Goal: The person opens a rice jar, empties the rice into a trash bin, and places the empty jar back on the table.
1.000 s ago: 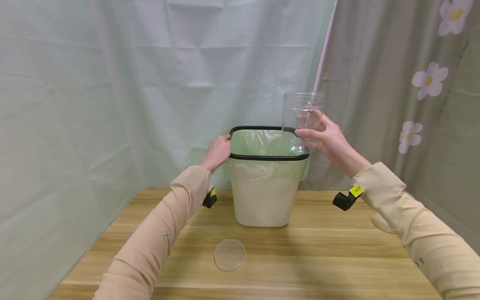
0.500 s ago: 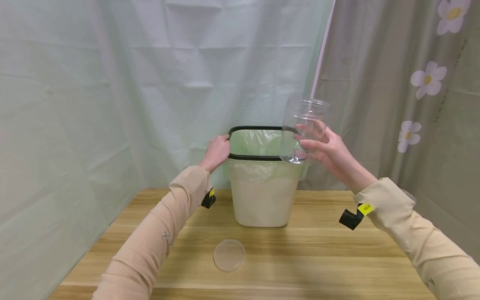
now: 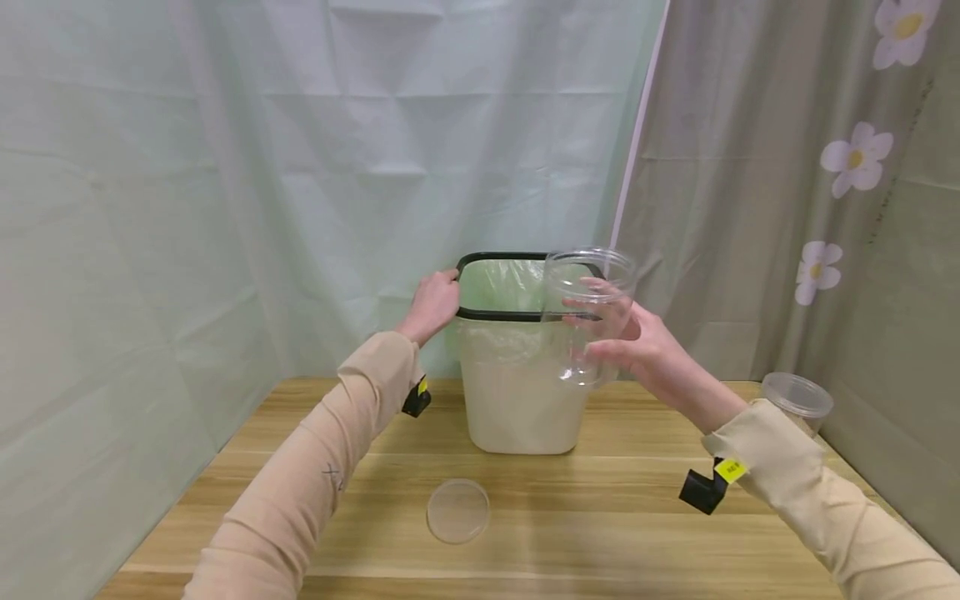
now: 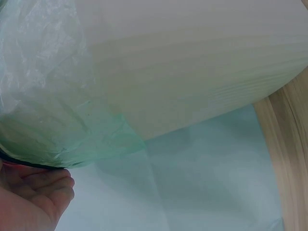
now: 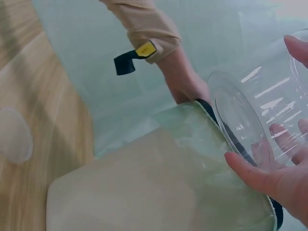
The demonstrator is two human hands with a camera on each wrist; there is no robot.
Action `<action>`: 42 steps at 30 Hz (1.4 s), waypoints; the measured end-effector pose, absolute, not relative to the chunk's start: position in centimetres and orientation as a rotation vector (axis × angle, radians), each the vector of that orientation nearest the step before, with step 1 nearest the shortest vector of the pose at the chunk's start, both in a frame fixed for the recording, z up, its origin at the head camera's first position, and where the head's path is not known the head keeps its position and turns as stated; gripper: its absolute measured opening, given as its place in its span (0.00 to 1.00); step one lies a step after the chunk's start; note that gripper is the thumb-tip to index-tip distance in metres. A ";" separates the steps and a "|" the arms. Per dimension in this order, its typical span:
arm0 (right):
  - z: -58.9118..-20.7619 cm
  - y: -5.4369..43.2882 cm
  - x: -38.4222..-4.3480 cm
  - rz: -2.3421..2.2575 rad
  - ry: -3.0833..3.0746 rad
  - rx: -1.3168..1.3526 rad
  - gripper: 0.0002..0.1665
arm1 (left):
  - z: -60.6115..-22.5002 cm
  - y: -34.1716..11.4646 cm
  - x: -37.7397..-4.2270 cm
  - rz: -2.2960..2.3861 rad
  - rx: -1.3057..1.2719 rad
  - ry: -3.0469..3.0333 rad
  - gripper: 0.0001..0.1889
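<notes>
A cream trash bin (image 3: 521, 400) with a black rim and a thin green-tinted bag liner stands on the wooden table. At its left side my left hand (image 3: 432, 307) grips the rim; in the left wrist view the curled fingers (image 4: 60, 190) show under the black edge. My right hand (image 3: 645, 346) holds a clear plastic jar (image 3: 564, 333) in front of the bin's right front corner. The jar is upright, without a lid, and nothing shows inside it. Thumb and fingers wrap its side, seen also in the right wrist view around the jar (image 5: 238, 115).
A clear round lid (image 3: 457, 511) lies flat on the table (image 3: 600, 533) in front of the bin. Another clear container (image 3: 797, 394) stands at the right edge, partly behind my right sleeve. Curtains (image 3: 360, 167) hang behind the table and along both sides.
My right hand has lowered the jar from over the bin's right rim to in front of it, slightly left and nearer. The left hand has stayed on the rim.
</notes>
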State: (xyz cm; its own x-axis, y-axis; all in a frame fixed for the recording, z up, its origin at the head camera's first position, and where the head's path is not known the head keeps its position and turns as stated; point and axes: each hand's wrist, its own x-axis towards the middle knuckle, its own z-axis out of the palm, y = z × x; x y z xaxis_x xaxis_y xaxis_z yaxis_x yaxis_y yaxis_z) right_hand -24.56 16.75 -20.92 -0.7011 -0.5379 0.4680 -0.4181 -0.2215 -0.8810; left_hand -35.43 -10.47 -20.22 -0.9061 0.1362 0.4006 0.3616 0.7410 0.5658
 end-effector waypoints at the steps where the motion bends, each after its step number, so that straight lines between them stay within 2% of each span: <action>1: -21.1 16.7 -24.5 -2.067 1.905 -1.180 0.41 | -20.2 -10.5 -35.4 -0.947 -0.387 -2.607 0.22; 26: -27.5 15.3 -24.7 -1.812 2.018 -1.065 0.46 | -20.2 -10.6 -35.3 -0.975 -0.371 -2.605 0.22; 35: -30.4 14.9 -25.2 -1.777 2.019 -0.984 0.44 | -20.2 -10.6 -35.4 -0.965 -0.382 -2.604 0.22; 42: -32.7 14.6 -25.5 -1.783 2.016 -0.877 0.46 | -20.1 -10.5 -35.4 -0.933 -0.390 -2.601 0.22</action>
State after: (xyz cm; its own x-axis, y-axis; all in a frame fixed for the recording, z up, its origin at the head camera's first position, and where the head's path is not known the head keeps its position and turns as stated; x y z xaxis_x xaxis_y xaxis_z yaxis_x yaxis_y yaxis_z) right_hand -25.49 14.56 -32.68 -0.7645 -0.6236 0.1633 -0.2382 0.0380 -0.9705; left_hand -35.37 -10.50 -20.09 -0.9012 0.1378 0.4109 0.3675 0.7455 0.5560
